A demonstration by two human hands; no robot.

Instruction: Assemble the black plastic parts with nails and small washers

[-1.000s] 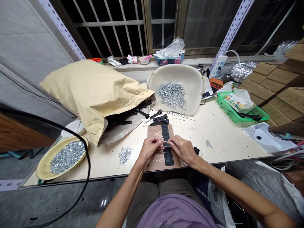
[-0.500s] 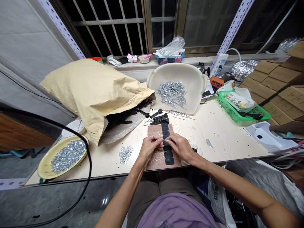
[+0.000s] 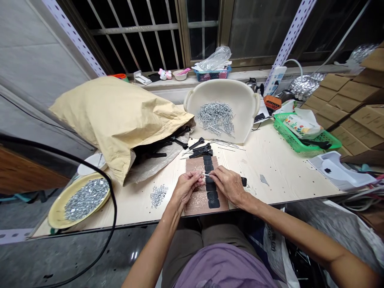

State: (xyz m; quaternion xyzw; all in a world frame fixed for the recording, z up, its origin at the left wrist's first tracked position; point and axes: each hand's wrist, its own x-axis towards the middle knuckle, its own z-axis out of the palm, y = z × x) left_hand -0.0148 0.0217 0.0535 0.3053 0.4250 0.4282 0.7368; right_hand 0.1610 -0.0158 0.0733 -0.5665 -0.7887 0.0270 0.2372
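My right hand (image 3: 228,184) is closed around a black plastic piece (image 3: 244,181), whose wide end shows past the palm. A thin metal rod (image 3: 206,174) sticks out leftward from its fingers. At the rod's left end my left hand (image 3: 188,185) is pinched, thumb against fingertips; anything small between them is too hidden to name. Both hands hover over a brown board (image 3: 196,202) with a row of black pads (image 3: 213,196) down it. Just beyond lie several black pieces with metal rods (image 3: 202,150). Small shiny metal bits (image 3: 158,196) are heaped left of the board.
A cream basin (image 3: 240,102) holds many metal pins (image 3: 216,118). The big paper sack (image 3: 111,108) spills black pieces at left. A yellow dish (image 3: 57,216) of metal bits sits by a hanging black cable (image 3: 114,208). Rightward are a green basket (image 3: 312,148) and cardboard boxes (image 3: 354,116).
My hands have drawn slightly apart, so more of the metal rod shows between them. The black piece's wide end now shows more clearly beside my right hand. The view has shifted slightly.
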